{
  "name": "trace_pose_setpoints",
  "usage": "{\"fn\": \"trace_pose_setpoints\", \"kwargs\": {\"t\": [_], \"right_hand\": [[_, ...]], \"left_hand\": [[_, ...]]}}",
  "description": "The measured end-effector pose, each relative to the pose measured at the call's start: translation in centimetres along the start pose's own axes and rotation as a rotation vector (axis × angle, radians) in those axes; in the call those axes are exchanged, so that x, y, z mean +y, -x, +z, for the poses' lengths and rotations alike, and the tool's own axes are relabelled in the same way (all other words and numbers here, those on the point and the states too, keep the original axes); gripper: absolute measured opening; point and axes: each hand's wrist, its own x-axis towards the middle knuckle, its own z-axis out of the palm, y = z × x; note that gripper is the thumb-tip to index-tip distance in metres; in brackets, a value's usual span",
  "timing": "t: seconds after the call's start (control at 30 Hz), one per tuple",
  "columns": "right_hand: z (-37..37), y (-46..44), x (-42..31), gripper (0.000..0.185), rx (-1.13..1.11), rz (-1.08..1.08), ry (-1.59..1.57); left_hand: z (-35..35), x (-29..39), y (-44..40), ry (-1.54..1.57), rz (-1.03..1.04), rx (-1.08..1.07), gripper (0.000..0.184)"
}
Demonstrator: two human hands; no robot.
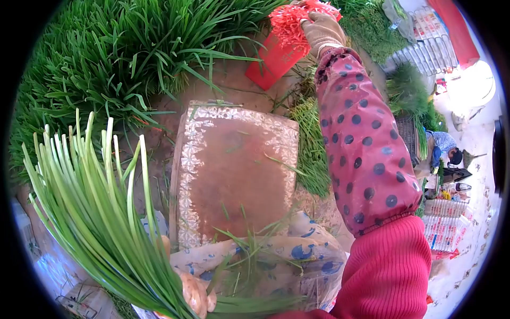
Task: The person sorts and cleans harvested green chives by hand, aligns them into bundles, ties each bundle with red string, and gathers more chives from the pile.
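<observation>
My left hand (195,291), at the bottom left, is closed around a thick bunch of garlic chives (101,212). The pale cut ends point up and the leaves trail off past the hand to the lower right. At the top, my right hand (324,32), in a tan glove, reaches out with bent fingers on a pile of red plastic strips (287,24). Its fingertips are partly hidden among the strips. Under the pile lies a red box (276,61). A worn board with a white patterned border (239,170) lies before me.
A large heap of chives (133,58) fills the upper left. More chives (313,149) lie right of the board. A clear apron with blue spots (308,250) covers my lap. Stacked white crates (425,58) and a bent-over person (443,149) are at the right.
</observation>
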Motion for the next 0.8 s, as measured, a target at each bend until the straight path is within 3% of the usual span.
{"fn": "trace_pose_setpoints", "kwargs": {"t": [0.17,0.23,0.3,0.33,0.37,0.43,0.5,0.6,0.67,0.73,0.77,0.8], "right_hand": [[0.4,-0.2,0.9,0.045,0.005,0.069,-0.228],[0.1,0.6,0.9,0.044,0.077,0.08,-0.289],[-0.7,1.4,0.3,0.039,0.27,0.046,-0.583],[-1.4,2.0,0.3,0.039,0.391,-0.111,-0.532],[-2.9,3.0,-0.5,0.039,0.395,-0.11,-0.535],[-6.3,6.5,-2.1,0.038,0.233,-0.267,-0.837],[-13.7,11.1,-4.3,0.021,-0.416,-0.143,-1.226],[-15.6,15.5,-4.1,0.03,-0.969,-0.295,-1.798],[-16.9,19.1,-4.7,0.034,-0.963,-0.292,-1.749],[-17.2,21.8,-4.7,0.031,-0.939,-0.154,-1.57],[-17.1,22.6,-4.4,0.03,-1.102,-0.075,-1.582],[-15.7,23.1,-4.8,0.024,-1.099,0.091,-1.525]], "left_hand": [[-0.1,0.0,0.0,0.005,-0.004,0.0,0.062],[0.1,0.1,0.0,0.007,-0.001,-0.006,0.062],[0.4,0.1,0.3,0.005,0.001,-0.013,0.062],[0.6,0.2,0.3,-0.002,0.005,-0.019,0.062],[0.8,0.3,0.5,-0.007,0.012,-0.029,0.062],[1.5,0.3,1.5,-0.008,0.006,-0.031,0.062],[2.0,0.9,2.1,-0.027,0.011,-0.037,0.062],[3.0,2.2,3.1,-0.078,0.028,-0.122,0.062],[3.6,3.6,2.5,-0.134,0.051,-0.258,0.063],[4.2,5.0,1.8,-0.2,0.061,-0.439,0.063],[4.4,5.5,1.6,-0.224,0.067,-0.522,0.064],[4.4,5.8,1.6,-0.26,0.067,-0.566,0.063]]}}
